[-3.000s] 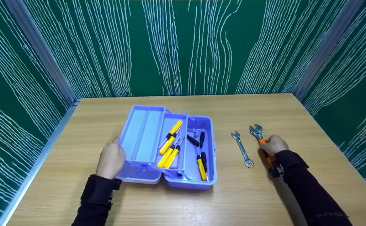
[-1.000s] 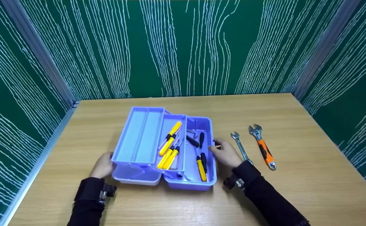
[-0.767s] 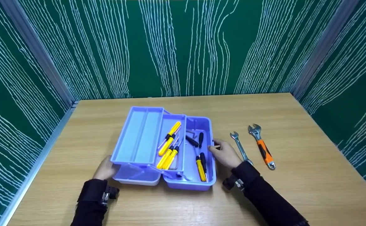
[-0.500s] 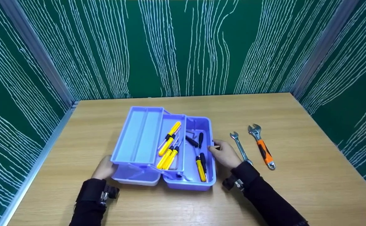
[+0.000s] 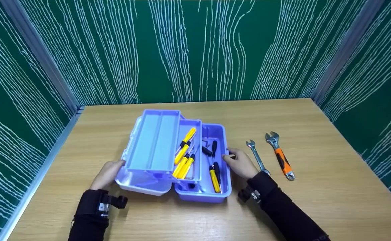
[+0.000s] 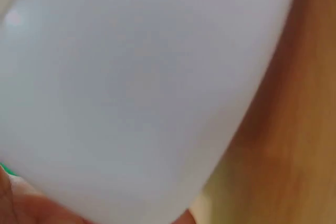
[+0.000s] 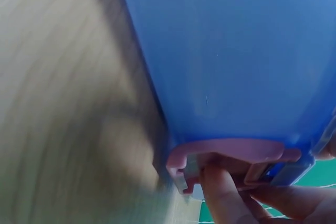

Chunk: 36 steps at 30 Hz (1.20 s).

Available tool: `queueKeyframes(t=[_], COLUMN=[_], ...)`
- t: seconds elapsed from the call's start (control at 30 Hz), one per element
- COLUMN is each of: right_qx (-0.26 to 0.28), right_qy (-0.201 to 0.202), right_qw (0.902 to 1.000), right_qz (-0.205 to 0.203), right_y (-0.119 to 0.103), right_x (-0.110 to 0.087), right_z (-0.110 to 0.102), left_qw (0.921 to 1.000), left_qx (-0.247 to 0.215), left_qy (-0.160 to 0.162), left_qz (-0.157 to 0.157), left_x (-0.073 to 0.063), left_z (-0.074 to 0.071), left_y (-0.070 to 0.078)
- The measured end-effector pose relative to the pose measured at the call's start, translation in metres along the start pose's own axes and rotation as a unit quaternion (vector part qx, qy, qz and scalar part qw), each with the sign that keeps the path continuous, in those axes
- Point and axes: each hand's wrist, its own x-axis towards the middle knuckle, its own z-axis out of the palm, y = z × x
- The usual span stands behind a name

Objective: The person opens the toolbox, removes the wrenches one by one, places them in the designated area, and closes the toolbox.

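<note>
A purple toolbox [image 5: 202, 198] stands unfolded on the table, its trays fanned out leftward. My left hand [image 5: 106, 174] grips the outer edge of the lid [image 5: 141, 188], thumb on the rim; the lid is tilted up. In the left wrist view the lid's pale underside [image 6: 147, 87] hides most of that hand. My right hand [image 5: 241, 164] holds the box's right wall, its fingers curled at a pinkish latch [image 7: 231, 149] in the right wrist view. Several yellow-handled screwdrivers [image 5: 187, 164] lie in the lower tray. Black-handled screwdrivers [image 5: 214, 147] and a yellow one [image 5: 214, 180] lie in the base.
Right of the box lie a double open-end wrench [image 5: 257, 155], its lower end beside my right wrist, and an adjustable wrench [image 5: 283, 161] with an orange handle. The upper tray [image 5: 153, 140] holds no tools. Green patterned panels [image 5: 212, 50] enclose the table [image 5: 195, 221].
The right hand has let go of the adjustable wrench and moved left to the toolbox wall. In the last half second the left hand has raised the lid, and the trays have shifted rightward.
</note>
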Motion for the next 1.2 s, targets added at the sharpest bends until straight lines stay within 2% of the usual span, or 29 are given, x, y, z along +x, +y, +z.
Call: queueKeyframes(t=[0.1, 0.17, 0.27, 0.37, 0.43, 0.6, 0.87, 1.07, 1.2], right_qx=[0.001, -0.001, -0.005, -0.009, -0.007, 0.005, 0.014, 0.009, 0.024], right_qy=[-0.003, -0.003, -0.003, -0.004, -0.006, -0.015, -0.032, -0.03, -0.024], right_qw=[1.0, 1.0, 1.0, 1.0, 1.0, 0.9998, 0.9993, 0.9995, 0.9994], right_qz=[0.001, 0.001, 0.001, 0.001, -0.001, -0.011, -0.012, -0.01, -0.006], right_y=[0.0, 0.0, 0.0, 0.001, 0.002, 0.003, 0.006, 0.004, 0.0], right_x=[0.0, 0.0, 0.0, 0.0, 0.0, -0.001, 0.0, 0.0, 0.0], right_z=[0.0, -0.001, -0.002, -0.002, -0.002, -0.002, -0.004, -0.006, -0.007], left_qw=[0.9989, 0.9983, 0.9985, 0.999, 0.9991, 0.9954, 0.9876, 0.9804, 0.9724], left_qx=[-0.043, -0.055, -0.052, -0.044, -0.037, -0.056, -0.047, -0.011, 0.026], left_qy=[-0.009, -0.012, -0.012, 0.002, 0.018, 0.051, 0.073, 0.085, 0.086], left_qz=[-0.015, -0.016, -0.009, 0.001, 0.013, 0.058, 0.13, 0.177, 0.215], left_x=[-0.003, -0.005, -0.011, -0.017, -0.022, -0.031, -0.043, -0.047, -0.053], left_z=[-0.001, -0.001, -0.001, 0.002, 0.005, 0.018, 0.044, 0.065, 0.081], left_y=[0.008, 0.014, 0.025, 0.037, 0.045, 0.065, 0.093, 0.103, 0.108])
